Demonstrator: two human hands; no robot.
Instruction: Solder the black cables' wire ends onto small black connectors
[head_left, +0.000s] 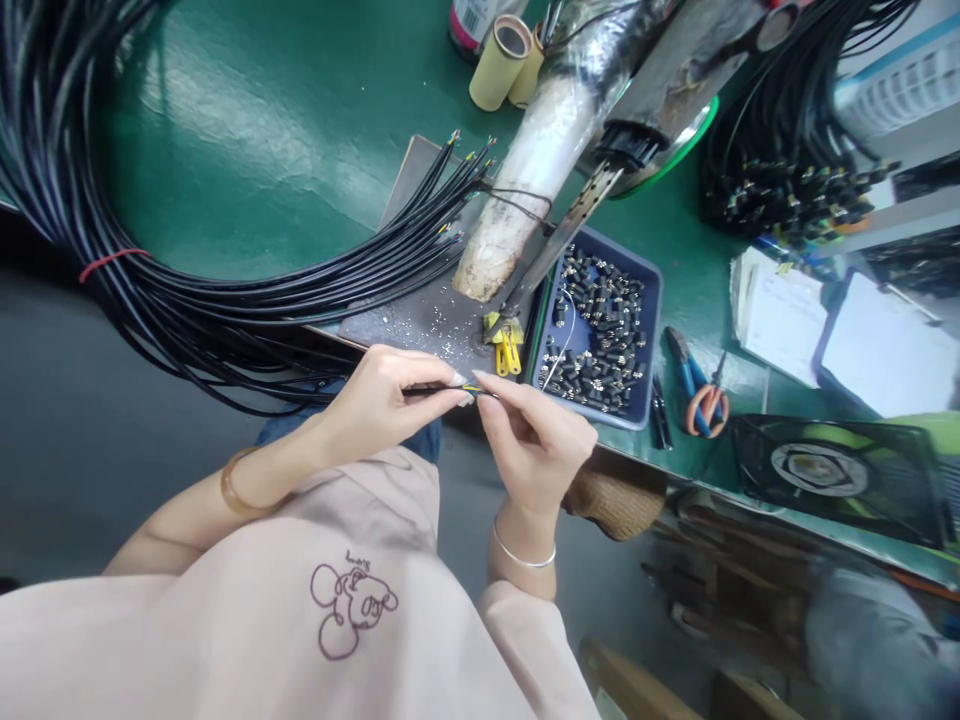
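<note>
My left hand [386,398] pinches the end of a black cable [225,345] whose stripped coloured wires [471,388] stick out between my fingertips. Closed in a pinch as well, my right hand [529,435] meets it from the right and grips those wire tips. Both hands hover just off the near edge of the green bench [247,130]. The cable runs back to a big bundle of black cables [67,190] on the left, tied with a red band. A blue tray [649,330] of small black connectors lies just beyond my right hand.
A wrapped machine arm [540,160] with a metal blade slopes down to a grey plate [420,320] strewn with bits. Cardboard tubes [504,60] stand behind. Blue-and-orange scissors [697,390], papers [780,315], a fan [832,470] and finished cables [787,150] lie to the right.
</note>
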